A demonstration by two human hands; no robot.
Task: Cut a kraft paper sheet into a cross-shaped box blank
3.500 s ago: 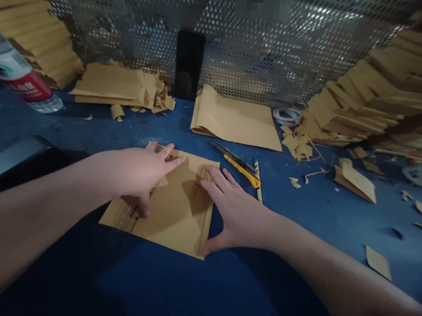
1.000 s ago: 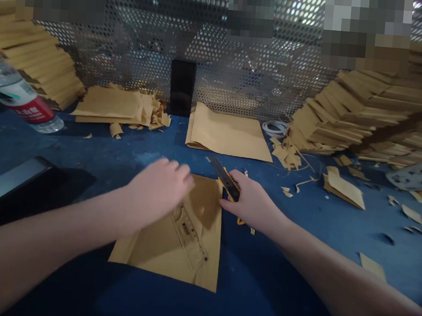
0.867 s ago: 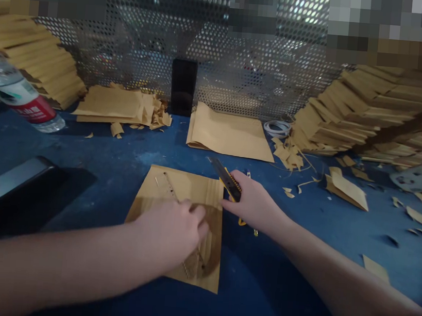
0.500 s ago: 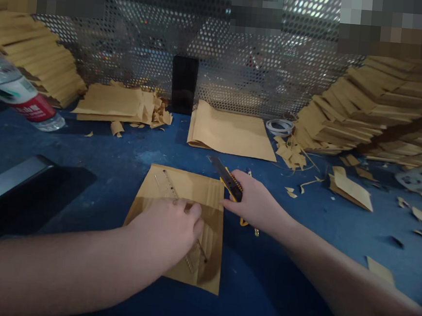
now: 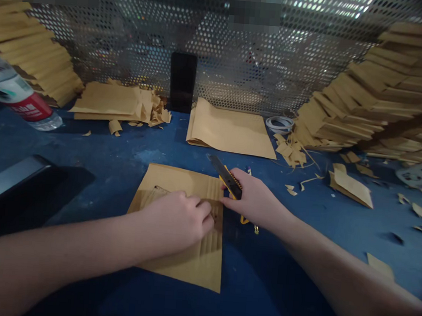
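Your left hand [image 5: 177,221], clenched on the ruler [image 5: 156,191], has slid it up the envelope [image 5: 187,268]; your right hand [image 5: 253,200] grips the knife [image 5: 226,176] at its right edge, open counter [image 5: 313,205] beyond.

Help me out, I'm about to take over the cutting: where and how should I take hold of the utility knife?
Grip the utility knife by its yellow-and-black handle, at the near half where the right hand wraps it, coming from the right. Its dark front end points away and leftward, past the envelope's far edge, so keep fingers behind that.
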